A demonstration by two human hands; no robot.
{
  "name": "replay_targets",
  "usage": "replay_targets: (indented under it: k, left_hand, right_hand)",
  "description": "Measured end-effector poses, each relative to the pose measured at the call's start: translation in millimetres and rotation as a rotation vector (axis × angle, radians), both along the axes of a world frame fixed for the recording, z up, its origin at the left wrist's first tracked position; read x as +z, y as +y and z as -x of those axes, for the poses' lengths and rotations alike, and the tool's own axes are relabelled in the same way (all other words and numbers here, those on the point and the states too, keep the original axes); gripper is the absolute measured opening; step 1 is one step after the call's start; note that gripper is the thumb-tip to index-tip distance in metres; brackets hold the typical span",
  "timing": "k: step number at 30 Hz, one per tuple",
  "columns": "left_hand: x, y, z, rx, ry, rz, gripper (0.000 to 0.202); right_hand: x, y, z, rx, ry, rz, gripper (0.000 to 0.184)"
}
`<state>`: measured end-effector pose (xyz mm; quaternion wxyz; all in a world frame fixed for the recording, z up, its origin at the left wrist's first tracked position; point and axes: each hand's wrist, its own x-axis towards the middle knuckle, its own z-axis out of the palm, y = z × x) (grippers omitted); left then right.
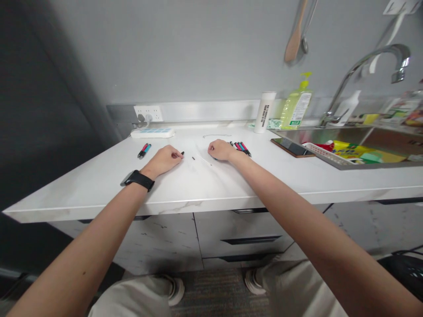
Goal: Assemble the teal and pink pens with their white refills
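My left hand (163, 160), a black watch on its wrist, is closed with a small black piece (182, 153) pinched at its fingertips. It looks like part of a pen. My right hand (220, 150) rests closed on the white countertop (185, 187); a bit of something dark shows under it, too hidden to name. Between the hands lie a tiny dark piece (193, 158) and a thin pale stick with a dark tip (205, 160), perhaps a pen refill. Two pens (144, 150), red and blue, lie beyond my left wrist. Several coloured pens (242, 149) lie side by side beyond my right wrist.
A power strip (152, 133) sits by the wall at left. Behind the right hand stand a white bottle (264, 112) and a green pump bottle (296, 108). A phone (292, 147) lies beside the sink (350, 166). A thin wire-like strand (216, 135) lies at the back.
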<state>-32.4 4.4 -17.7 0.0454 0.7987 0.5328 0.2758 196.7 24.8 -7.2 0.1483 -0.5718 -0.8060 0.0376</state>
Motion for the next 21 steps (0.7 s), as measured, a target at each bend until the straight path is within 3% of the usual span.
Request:
replay_targets:
  k: [7, 14, 21]
  left_hand:
    - [-2.7, 14, -4, 0.026, 0.014, -0.037, 0.014]
    - [3.1, 5, -22, -0.058, -0.031, -0.051, 0.013]
    - [5.8, 0, -25, -0.145, -0.089, 0.066, 0.016]
  right_hand:
    - [-1.7, 0, 2, 0.035, 0.018, -0.036, 0.028]
    - [-6.4, 2, 8, 0.149, 0.045, -0.119, 0.027]
    - [-5.0, 0, 11, 0.273, 0.091, -0.162, 0.025]
